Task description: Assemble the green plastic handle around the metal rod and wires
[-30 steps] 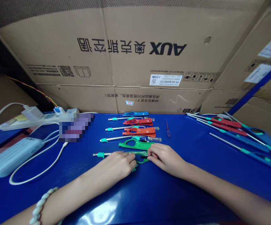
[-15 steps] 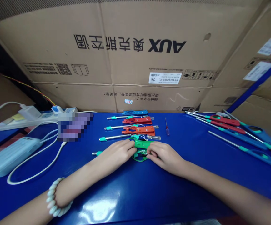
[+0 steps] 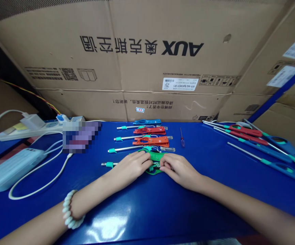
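My left hand (image 3: 130, 166) and my right hand (image 3: 179, 168) meet over a green plastic handle (image 3: 155, 157) with a thin metal rod (image 3: 109, 164) that sticks out to the left on the blue table (image 3: 147, 204). Both hands pinch the green piece between their fingertips. Just behind it lie two red handles with rods (image 3: 152, 141) and a blue one (image 3: 147, 121), all in a row. A bead bracelet (image 3: 70, 212) is on my left wrist.
A small screwdriver (image 3: 181, 137) lies right of the row. Several long red and blue tools (image 3: 259, 143) lie at the right. A power strip (image 3: 30, 129), a power bank (image 3: 12, 168) with white cable sit left. Big cardboard boxes (image 3: 142, 61) stand behind.
Both hands have moved slightly away from me onto the green handle and pressed its parts together. My left forearm slid forward, so the bracelet shows more.
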### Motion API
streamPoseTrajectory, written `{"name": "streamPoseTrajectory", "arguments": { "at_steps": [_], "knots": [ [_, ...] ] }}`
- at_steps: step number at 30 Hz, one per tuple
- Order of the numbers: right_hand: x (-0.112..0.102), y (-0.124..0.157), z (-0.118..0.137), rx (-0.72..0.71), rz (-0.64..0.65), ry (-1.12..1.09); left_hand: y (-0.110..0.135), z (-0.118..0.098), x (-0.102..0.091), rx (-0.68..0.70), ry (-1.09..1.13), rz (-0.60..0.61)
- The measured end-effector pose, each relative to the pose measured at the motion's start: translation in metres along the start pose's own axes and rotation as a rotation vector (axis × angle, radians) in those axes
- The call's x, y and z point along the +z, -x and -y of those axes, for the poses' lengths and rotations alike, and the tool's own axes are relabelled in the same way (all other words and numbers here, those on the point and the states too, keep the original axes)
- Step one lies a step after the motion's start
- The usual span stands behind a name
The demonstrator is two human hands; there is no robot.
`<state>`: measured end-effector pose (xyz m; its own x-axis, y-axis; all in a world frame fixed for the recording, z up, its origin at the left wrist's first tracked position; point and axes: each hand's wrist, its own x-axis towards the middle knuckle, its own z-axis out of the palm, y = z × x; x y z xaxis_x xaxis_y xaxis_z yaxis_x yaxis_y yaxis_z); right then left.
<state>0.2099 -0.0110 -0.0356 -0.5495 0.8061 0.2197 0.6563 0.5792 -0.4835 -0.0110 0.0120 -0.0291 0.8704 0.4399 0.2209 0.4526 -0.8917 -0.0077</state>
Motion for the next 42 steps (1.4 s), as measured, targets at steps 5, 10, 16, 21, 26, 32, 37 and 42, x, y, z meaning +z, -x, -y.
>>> {"name": "streamPoseTrajectory", "arguments": {
  "at_steps": [5, 10, 16, 21, 26, 32, 37, 42],
  "knots": [
    [0.000, 0.000, -0.001, 0.033, 0.003, -0.056, 0.000, 0.002, 0.002, 0.001, 0.066, -0.052],
    [0.001, 0.001, -0.003, 0.045, 0.003, -0.080, -0.001, 0.003, 0.007, 0.000, 0.123, -0.122],
    [0.000, 0.000, -0.001, 0.083, 0.008, -0.136, -0.001, 0.005, 0.008, 0.037, 0.090, -0.162],
    [0.000, 0.000, -0.002, 0.103, 0.010, -0.140, -0.001, 0.007, 0.008, 0.052, 0.079, -0.171],
    [0.001, -0.001, -0.003, 0.089, 0.007, -0.142, -0.002, 0.006, 0.007, 0.039, 0.118, -0.186],
    [0.002, -0.001, -0.003, 0.081, 0.004, -0.152, -0.004, 0.005, 0.012, 0.001, 0.156, -0.199],
    [0.001, -0.001, -0.003, 0.096, 0.003, -0.163, -0.003, 0.005, 0.014, -0.090, 0.205, -0.195],
    [0.000, -0.001, -0.001, 0.100, 0.007, -0.161, -0.001, 0.006, 0.017, -0.152, 0.257, -0.202]
  ]
}}
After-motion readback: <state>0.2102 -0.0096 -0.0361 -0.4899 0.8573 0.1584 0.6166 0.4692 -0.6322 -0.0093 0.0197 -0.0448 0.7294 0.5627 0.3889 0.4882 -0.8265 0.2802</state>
